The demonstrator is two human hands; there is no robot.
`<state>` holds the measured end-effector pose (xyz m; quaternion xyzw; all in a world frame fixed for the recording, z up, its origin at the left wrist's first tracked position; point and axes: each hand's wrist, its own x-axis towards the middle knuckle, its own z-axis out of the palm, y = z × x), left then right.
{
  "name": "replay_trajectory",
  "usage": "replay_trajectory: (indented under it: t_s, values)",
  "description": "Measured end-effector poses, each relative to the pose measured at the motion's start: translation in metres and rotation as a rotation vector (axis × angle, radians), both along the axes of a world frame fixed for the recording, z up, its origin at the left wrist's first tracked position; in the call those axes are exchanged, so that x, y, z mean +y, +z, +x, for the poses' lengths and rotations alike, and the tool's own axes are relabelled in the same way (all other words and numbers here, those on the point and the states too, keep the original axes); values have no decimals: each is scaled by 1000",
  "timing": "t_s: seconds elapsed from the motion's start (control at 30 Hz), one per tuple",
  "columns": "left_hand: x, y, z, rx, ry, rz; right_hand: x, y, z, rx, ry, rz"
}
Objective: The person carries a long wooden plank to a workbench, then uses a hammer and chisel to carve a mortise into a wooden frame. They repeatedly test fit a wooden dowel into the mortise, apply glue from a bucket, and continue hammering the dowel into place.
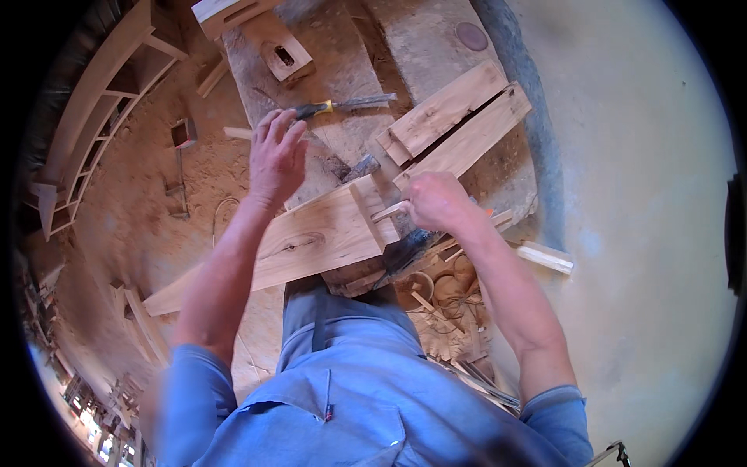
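Observation:
My right hand (pixel 437 201) is closed around a thin strip of wood (pixel 388 211), whose near end rests by the stepped end of a wide board (pixel 315 240). That board lies slanted across the front of the bench in front of my waist, with a dark knot in its face. My left hand (pixel 278 159) hovers above the board's far side, fingers bent and slightly apart. Just beyond its fingertips lies a chisel (pixel 359 103) with a black and yellow handle; whether the fingers touch the handle I cannot tell.
Two thick boards (pixel 467 128) lie side by side at the bench's right. A block with a slot (pixel 282 54) lies at the back. Offcuts and buckets (pixel 451 289) crowd the floor below. A curved wooden frame (pixel 101 109) stands far left; a pale wall (pixel 646 194) rises at right.

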<state>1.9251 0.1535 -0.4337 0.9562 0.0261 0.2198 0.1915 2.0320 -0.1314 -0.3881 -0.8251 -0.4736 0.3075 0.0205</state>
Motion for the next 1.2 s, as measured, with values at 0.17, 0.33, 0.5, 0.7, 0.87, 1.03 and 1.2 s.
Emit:
replay_trajectory:
  t_s: [0.17, 0.33, 0.5, 0.7, 0.87, 1.03, 1.2]
  values:
    - [-83, -17, -22, 72, 222, -456, -18, -14, -1, 75, -144, 113]
    - [-122, -24, -52, 140, 343, -356, -41, -16, 11, 366, -506, 92]
    - [-123, -27, -52, 180, 295, -337, -45, -20, 19, 559, -621, 112]
    - [-125, -27, -51, 150, 308, -345, -43, -4, 33, 596, -676, 189]
    - [-127, -24, -51, 155, 320, -368, -42, -4, 19, 464, -661, 338]
    - [-126, -20, -51, 148, 326, -351, -40, -13, 14, 414, -623, 395]
    - [-124, -20, -51, 165, 317, -353, -42, -23, 9, 510, -633, 334]
